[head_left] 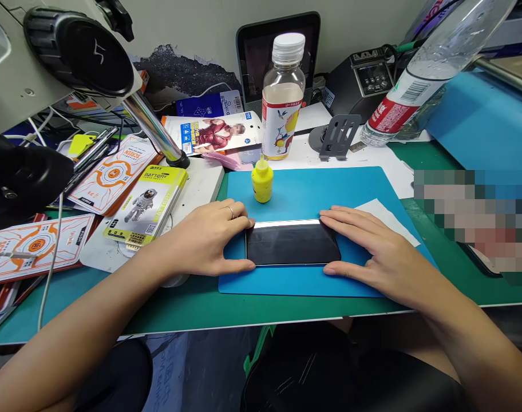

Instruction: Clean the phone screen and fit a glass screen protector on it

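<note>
From here the microscope (93, 63) runs out of my sight at upper left; the slanted bottle (419, 83) loses its top too. The upright bottle (282, 109) covers part of the tablet (254, 66), the right hand (381, 252) some white paper (390, 218). Far right, a patch (479, 223) is blurred past telling.

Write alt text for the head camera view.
Left hand and right hand hold a black-screened phone by its ends on a blue mat. A small yellow bottle stands behind it, a larger drink bottle farther back.

A black-screened phone (293, 245) lies crosswise on the blue mat (329, 186).
</note>
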